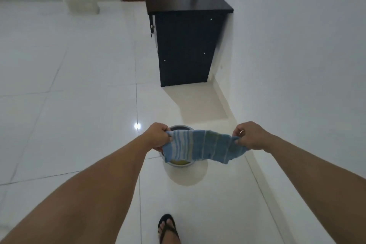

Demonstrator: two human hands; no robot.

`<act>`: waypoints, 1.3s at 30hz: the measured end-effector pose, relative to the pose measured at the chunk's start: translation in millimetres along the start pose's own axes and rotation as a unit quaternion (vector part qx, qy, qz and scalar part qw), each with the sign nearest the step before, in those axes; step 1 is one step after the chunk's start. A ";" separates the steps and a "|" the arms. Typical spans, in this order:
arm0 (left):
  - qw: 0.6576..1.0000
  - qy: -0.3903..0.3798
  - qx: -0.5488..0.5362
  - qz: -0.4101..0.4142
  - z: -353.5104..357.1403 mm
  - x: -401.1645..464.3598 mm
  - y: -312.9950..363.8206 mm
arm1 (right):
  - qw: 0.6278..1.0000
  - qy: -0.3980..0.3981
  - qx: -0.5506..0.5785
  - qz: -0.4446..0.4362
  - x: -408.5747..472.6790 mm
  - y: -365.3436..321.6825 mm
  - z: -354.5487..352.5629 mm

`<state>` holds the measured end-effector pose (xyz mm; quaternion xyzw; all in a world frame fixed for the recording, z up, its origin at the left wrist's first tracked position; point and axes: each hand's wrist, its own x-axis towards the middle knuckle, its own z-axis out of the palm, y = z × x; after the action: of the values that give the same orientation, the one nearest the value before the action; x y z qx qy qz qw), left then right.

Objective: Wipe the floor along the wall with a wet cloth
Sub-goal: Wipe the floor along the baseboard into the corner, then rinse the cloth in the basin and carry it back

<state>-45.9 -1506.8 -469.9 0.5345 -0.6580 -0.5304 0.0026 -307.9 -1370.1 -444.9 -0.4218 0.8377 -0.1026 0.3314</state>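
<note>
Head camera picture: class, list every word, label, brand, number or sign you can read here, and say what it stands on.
None: no readable text anywhere.
Striped cloth: pattern only, no label showing.
Dark cabinet: plain, only small pale dots.
White tub by the far wall: no marking visible.
Sandal: no brand legible.

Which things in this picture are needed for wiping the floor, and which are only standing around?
For the job:
- blue striped cloth, stretched between left hand and right hand
- round metal bowl on the floor beneath it
- white tiled floor by the white wall

Only standing around:
- dark wooden cabinet
- white plastic tub
</note>
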 end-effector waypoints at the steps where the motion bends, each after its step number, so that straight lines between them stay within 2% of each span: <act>1: 1.000 0.003 -0.010 -0.014 4.3 30.4 -16.9 | 1.000 -0.010 0.002 0.001 33.1 3.3 16.7; 11: 0.994 0.058 -0.032 -0.088 87.5 282.1 -172.4 | 0.999 -0.002 0.000 -0.032 297.3 69.1 191.2; 15: 0.991 0.103 -0.017 -0.081 117.9 369.0 -227.3 | 0.998 -0.011 -0.015 -0.067 387.5 99.9 256.9; 21: 0.985 0.149 0.028 -0.082 145.7 456.2 -278.0 | 0.991 -0.023 -0.055 -0.117 475.7 117.8 320.1; 23: 0.974 0.153 0.148 -0.076 158.9 474.4 -287.8 | 0.985 -0.023 -0.103 -0.137 495.2 123.0 342.1; 26: 0.891 0.203 0.406 0.007 192.5 495.6 -294.7 | 0.937 0.084 -0.268 -0.210 515.0 130.1 374.2; 28: 0.854 0.202 0.471 0.087 219.9 506.5 -296.8 | 0.912 0.126 -0.283 -0.270 521.5 132.2 394.0; 29: 0.855 0.182 0.475 0.103 232.6 512.6 -301.1 | 0.914 0.101 -0.269 -0.287 524.0 133.5 405.2; 31: 0.876 0.117 0.462 0.079 250.7 527.9 -316.0 | 0.923 0.001 -0.262 -0.280 532.0 138.9 430.0; 33: 0.889 0.054 0.453 0.041 259.9 541.4 -334.6 | 0.904 -0.090 -0.328 -0.260 540.8 147.2 453.6; 35: 0.893 0.031 0.449 0.024 262.6 554.8 -350.2 | 0.889 -0.120 -0.372 -0.240 551.1 156.1 469.6; 39: 0.886 0.011 0.464 -0.003 265.3 564.9 -358.0 | 0.869 -0.124 -0.430 -0.213 560.6 164.6 480.3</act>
<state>-188.6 -1673.3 -1155.2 0.4824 -0.8276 -0.1580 -0.2396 -342.7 -1650.1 -1146.6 -0.6999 0.6410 0.2525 0.1885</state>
